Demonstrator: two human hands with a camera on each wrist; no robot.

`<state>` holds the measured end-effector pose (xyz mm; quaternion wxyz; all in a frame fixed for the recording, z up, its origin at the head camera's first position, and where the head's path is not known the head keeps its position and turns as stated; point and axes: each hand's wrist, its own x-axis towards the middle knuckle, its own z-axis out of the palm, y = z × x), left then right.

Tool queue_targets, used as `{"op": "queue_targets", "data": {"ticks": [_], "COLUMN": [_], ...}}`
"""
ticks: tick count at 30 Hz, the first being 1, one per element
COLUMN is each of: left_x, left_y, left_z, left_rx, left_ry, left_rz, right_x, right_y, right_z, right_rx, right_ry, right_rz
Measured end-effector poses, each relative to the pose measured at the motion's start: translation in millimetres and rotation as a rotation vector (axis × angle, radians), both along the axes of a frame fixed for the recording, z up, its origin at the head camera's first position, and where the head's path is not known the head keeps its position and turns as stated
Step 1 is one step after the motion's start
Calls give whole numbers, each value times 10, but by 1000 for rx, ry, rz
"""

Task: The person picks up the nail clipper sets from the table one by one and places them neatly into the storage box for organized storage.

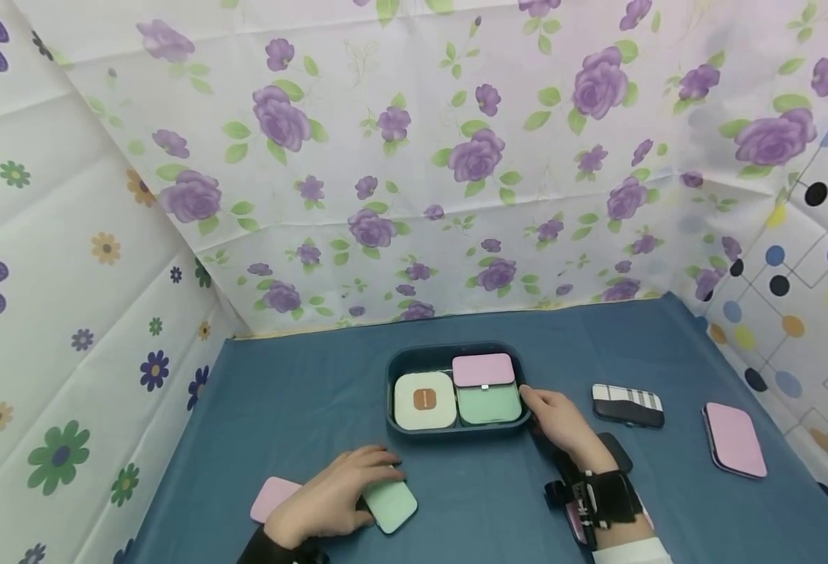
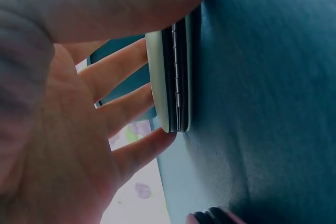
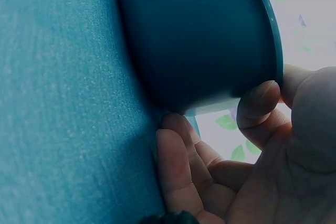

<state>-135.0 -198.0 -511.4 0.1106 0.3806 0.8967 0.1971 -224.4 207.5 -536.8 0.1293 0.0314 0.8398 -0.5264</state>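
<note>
A mint-green flat case [image 1: 391, 505], rounded at the corners, lies on the cloth under my left hand [image 1: 343, 489]. Thumb and fingers grip it from opposite sides; the left wrist view shows a metal hinge along the edge of this case [image 2: 177, 77]. My right hand [image 1: 562, 423] holds the right end of a dark teal tray [image 1: 424, 433], its thumb at the rim [image 3: 278, 40]. Inside the tray, a cream square case [image 1: 403, 407] with a brown label sits left. A pink case [image 1: 482, 368] and a green case [image 1: 489, 405] are at right.
Left of my left hand is a pink case [image 1: 272, 497], partly covered. To the right lie a black-and-white striped case [image 1: 628, 405] and another pink case [image 1: 736, 440]. Dark and pink items are partly hidden under my right forearm. Patterned sheets [image 1: 414, 157] wall the blue cloth [image 1: 301, 392].
</note>
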Motion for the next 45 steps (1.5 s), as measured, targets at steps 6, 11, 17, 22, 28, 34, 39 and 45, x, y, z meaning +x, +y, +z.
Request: {"op": "queue_targets", "data": {"ticks": [6, 11, 17, 22, 28, 34, 39, 45], "left_x": [7, 10, 9, 11, 19, 22, 27, 30], "left_y": [13, 28, 26, 20, 14, 12, 9, 3], "left_z": [-22, -50, -51, -45, -43, -42, -43, -48], "left_rx": [5, 18, 23, 15, 8, 9, 11, 15], "left_ry": [18, 32, 54, 39, 27, 20, 16, 19], "left_rz": [-35, -39, -18, 0, 21, 30, 34, 35], "right_x": [-3, 15, 40, 31, 17, 23, 26, 17], "right_y": [-17, -19, -10, -4, 2, 17, 14, 13], "right_z": [-11, 13, 57, 47, 26, 23, 31, 28], "right_rx": [8, 16, 36, 34, 28, 30, 29, 32], "right_ry": [3, -8, 5, -1, 2, 6, 3, 6], "right_rz": [-2, 0, 23, 23, 23, 28, 33, 35]}}
